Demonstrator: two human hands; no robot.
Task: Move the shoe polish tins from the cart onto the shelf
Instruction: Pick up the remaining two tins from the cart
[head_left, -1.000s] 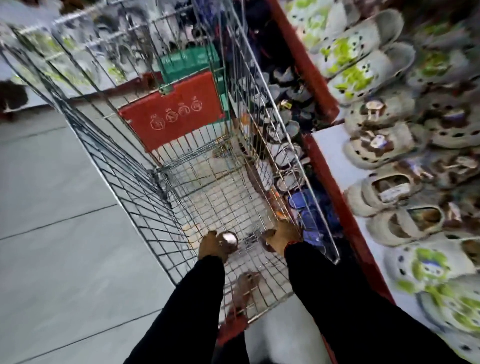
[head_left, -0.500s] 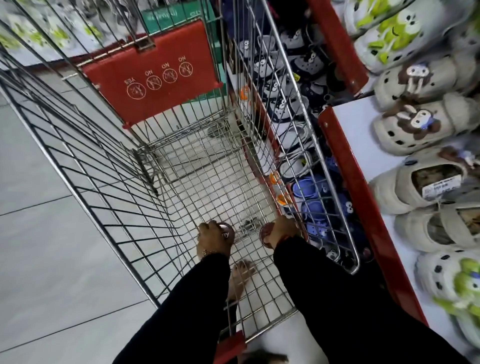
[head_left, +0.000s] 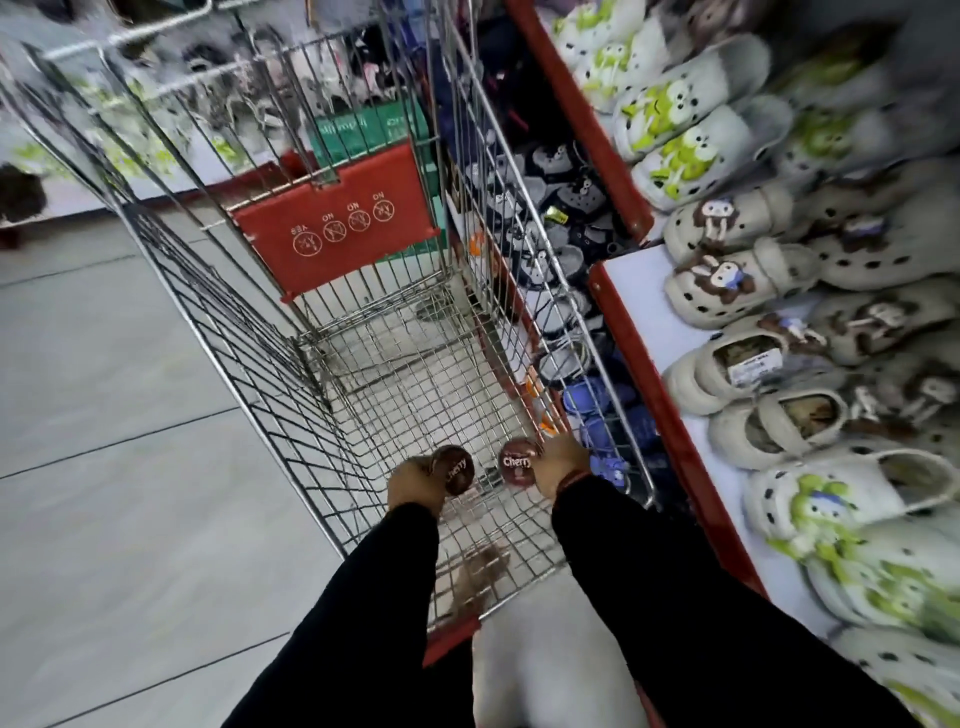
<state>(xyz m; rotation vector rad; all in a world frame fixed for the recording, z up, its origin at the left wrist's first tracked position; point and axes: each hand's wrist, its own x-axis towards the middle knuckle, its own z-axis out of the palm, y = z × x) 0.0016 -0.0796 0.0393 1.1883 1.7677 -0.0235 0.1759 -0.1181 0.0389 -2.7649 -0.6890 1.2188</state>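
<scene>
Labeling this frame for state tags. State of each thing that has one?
left hand: shut on left tin, inside the cart
right hand: shut on right tin, inside the cart
left tin: lid on, held, "Cherry" label showing
right tin: lid on, held, "Cherry" label showing
cart: basket otherwise looks bare
red child-seat flap: folded up against the cart's end
shelf: stocked with clogs, no tins on it

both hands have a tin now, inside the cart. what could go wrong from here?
1. Each tin, left tin and right tin, seems held at its edge by the fingers only; a weak grip could drop one through the wire cart floor gaps.
2. Lifting out, the right hand sits close to the cart's side wall and may knock it.
3. The shelf alongside is crowded with clogs; little bare space shows for tins.
</scene>
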